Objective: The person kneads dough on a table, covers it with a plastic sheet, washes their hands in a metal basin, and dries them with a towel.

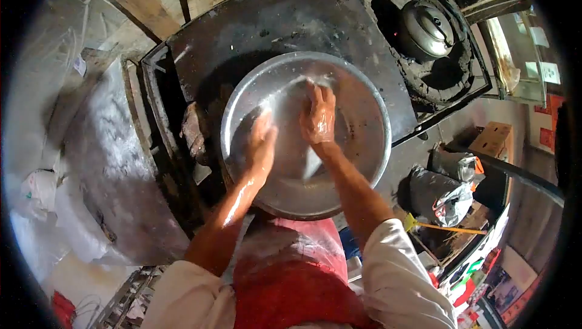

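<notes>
A wide, round metal basin (366, 147) rests at the front of a dark stove top, close to my body. Both my hands are inside it, wet and shiny. My left hand (262, 146) is by the basin's left inner side, its fingers stretched out and somewhat blurred by motion. Nearer the middle, my right hand (318, 115) reaches down with its fingers slightly bent and a little apart. Neither hand shows anything held. Pale streaks and glare lie around the fingertips, and I cannot tell how much liquid the basin holds.
Behind the basin stretches the dark stove top (285, 14). A metal kettle (427, 29) sits on the burner hole at the back right. Grey plastic bags (441, 194) and a cardboard box (492, 141) stand on the right. A wooden board (142, 5) leans at the back left.
</notes>
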A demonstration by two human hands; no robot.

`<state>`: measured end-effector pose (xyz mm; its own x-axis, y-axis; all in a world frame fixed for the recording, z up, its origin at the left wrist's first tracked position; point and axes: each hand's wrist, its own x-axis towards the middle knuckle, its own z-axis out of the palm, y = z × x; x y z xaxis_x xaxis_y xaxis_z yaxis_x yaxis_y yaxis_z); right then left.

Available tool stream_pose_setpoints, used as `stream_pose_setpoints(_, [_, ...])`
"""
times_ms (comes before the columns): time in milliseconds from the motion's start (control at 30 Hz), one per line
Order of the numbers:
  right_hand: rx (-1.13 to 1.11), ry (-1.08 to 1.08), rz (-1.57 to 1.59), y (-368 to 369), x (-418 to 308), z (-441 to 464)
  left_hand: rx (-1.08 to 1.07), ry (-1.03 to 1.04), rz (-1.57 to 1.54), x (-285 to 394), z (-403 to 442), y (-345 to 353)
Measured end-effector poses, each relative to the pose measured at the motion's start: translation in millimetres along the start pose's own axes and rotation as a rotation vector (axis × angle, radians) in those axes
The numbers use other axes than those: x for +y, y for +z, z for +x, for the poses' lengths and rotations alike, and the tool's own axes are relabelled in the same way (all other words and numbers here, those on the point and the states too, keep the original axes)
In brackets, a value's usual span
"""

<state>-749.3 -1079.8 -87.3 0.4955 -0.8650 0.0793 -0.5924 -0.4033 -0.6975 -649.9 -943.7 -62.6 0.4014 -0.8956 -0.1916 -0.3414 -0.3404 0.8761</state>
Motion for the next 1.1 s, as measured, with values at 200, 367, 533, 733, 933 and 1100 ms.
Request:
stream_pose_setpoints(200, [-0.13, 0.866, 1.718, 30, -46, -32, 0.322, -0.499, -0.959, 11, 39, 22])
stream_pose_setpoints(367, [-0.339, 0.849, 2.232, 19, -54, -48, -0.421, -0.417, -1.501, 23, 43, -17])
stream_pose_setpoints(533, [-0.676, 0.797, 2.251, -16, -62, -27, -0.555, -0.43, -1.271, 50, 43, -38])
stream_pose_setpoints(733, [-0.691, 0.734, 1.674, -29, -63, -20, -0.361, -0.571, -1.04, 50, 33, -31])
stream_pose_setpoints(933, [-0.727, 0.474, 1.045, -44, -75, -20, -0.141, -0.685, -0.907, 70, 29, -33])
stream_pose_setpoints(1100, [-0.591, -0.129, 0.219, -37, -71, -33, 0.108, -0.685, -0.883, 63, 32, -19])
